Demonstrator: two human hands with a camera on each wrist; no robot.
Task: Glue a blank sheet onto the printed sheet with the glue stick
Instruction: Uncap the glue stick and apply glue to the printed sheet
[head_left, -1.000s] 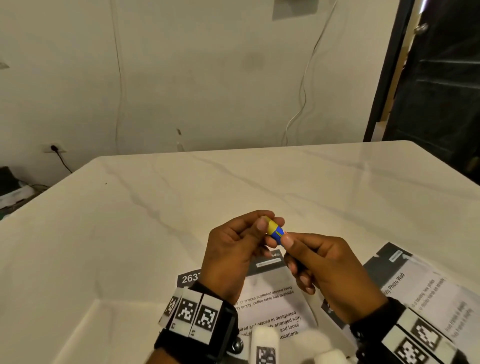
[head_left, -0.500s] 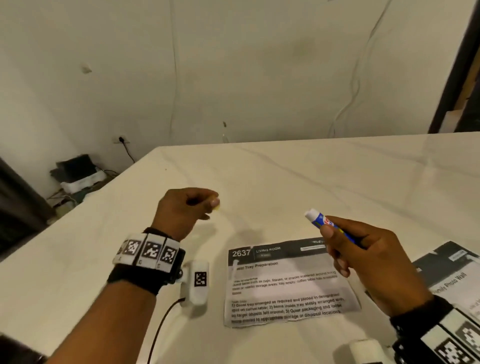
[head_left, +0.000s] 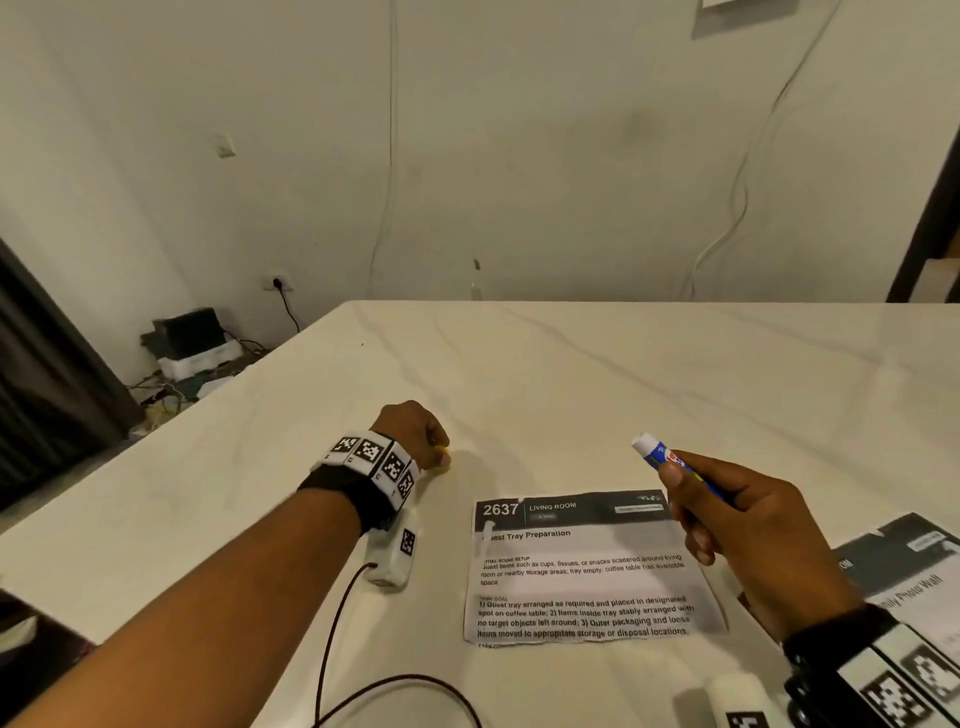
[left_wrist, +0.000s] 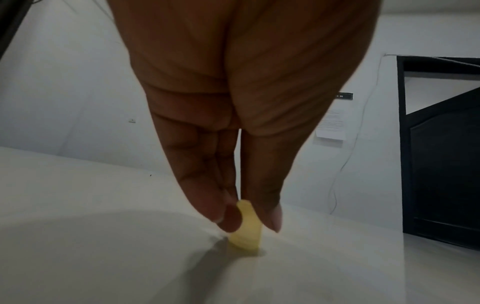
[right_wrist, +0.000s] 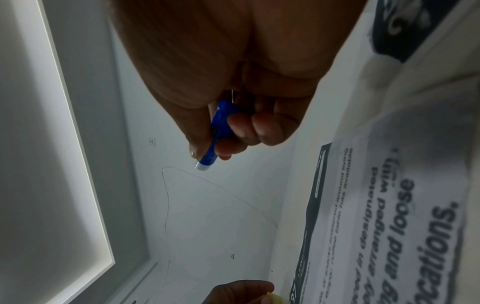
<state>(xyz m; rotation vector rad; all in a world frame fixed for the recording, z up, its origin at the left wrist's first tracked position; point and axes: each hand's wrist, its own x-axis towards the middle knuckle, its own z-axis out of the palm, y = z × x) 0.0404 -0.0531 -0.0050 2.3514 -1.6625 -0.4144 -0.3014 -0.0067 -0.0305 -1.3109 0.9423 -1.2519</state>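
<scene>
A printed sheet (head_left: 587, 569) headed "2637 Living Room" lies flat on the white marble table (head_left: 623, 374). My right hand (head_left: 737, 525) grips the uncapped blue glue stick (head_left: 662, 454), white tip up and to the left, above the sheet's top right corner; the stick (right_wrist: 217, 135) also shows in the right wrist view. My left hand (head_left: 421, 431) pinches the yellow cap (left_wrist: 246, 226) between thumb and fingertips, its lower end touching the tabletop left of the sheet. Only a sliver of the cap (head_left: 442, 457) shows from the head.
A second printed sheet (head_left: 904, 577) lies at the right edge of the table. A black cable (head_left: 332, 639) trails from my left wrist camera across the near table. Off the table's far left corner are a wall socket (head_left: 278, 283) and clutter on the floor (head_left: 192, 353).
The hands pulled apart: the cap came off the glue stick. My left hand carried the cap left and down to the tabletop; the right hand holds the stick over the sheet.
</scene>
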